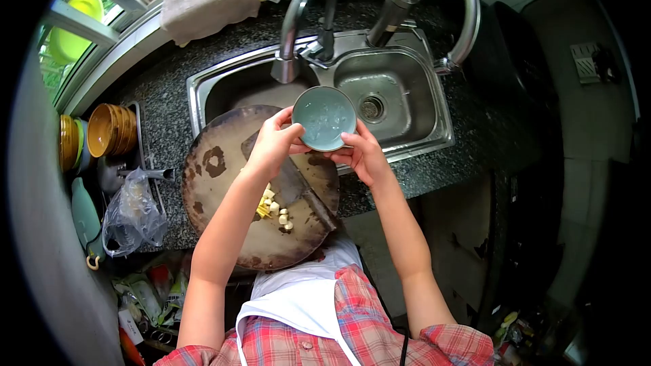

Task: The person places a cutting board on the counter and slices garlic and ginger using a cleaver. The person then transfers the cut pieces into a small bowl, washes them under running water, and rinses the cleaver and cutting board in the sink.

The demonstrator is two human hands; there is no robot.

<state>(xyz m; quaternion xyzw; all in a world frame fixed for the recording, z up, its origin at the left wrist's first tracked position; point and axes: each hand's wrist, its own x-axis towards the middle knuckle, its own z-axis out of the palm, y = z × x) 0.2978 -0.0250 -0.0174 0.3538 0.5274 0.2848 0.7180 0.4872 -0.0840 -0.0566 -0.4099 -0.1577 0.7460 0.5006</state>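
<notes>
Two-basin sink (410, 105): is being partly covered, at its left basin (247, 88), by the chopping board.
Chopping board (203, 193): is being crossed by the left forearm (230, 234); a cleaver and cut pieces are being borne on it.
Cleaver (290, 186): is being touched by neither hand; its handle is pointing toward the board's near right edge.
Blue-green bowl (323, 116): is being held between both hands, over the sink's near side, its open mouth facing up; wet glints are being shown inside. A rinsing or checking step is apparently being carried out.
Left hand (277, 139): is being closed on the bowl's left side, the thumb at the rim.
Right hand (364, 156): is being closed opposite, pinching the rim; a steady two-sided grip is probably being called for next, any tilting being kept over a basin.
Cut pieces (274, 206): pale chunks and yellow strips are being grouped beside the cleaver.
</notes>
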